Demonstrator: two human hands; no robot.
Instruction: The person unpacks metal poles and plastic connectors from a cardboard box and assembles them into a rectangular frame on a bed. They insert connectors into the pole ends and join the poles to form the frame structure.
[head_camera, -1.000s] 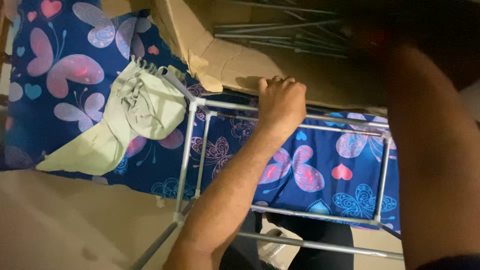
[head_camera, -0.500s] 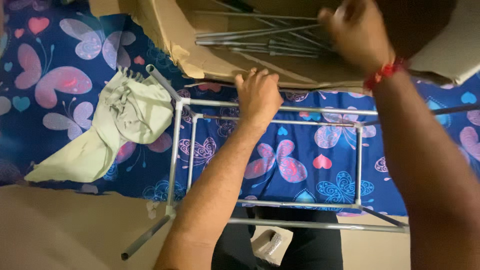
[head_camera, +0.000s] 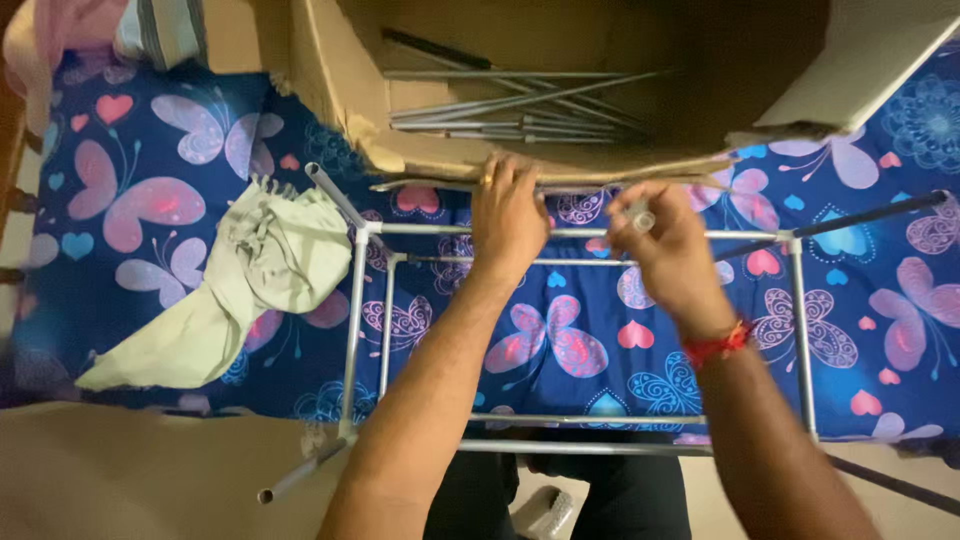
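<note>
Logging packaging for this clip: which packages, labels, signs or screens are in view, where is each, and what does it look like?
Cardboard box: top centre on the butterfly-print sheet, just beyond the left hand; large, plain brown, open, torn front edge, grey metal rods inside.
Box flap: top right, pale brown, folded outward.
No labels, signs or screens show.

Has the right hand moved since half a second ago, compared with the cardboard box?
Yes. The right hand has come out of the cardboard box and toward the person, now over the metal frame, holding a small tube end.
</note>
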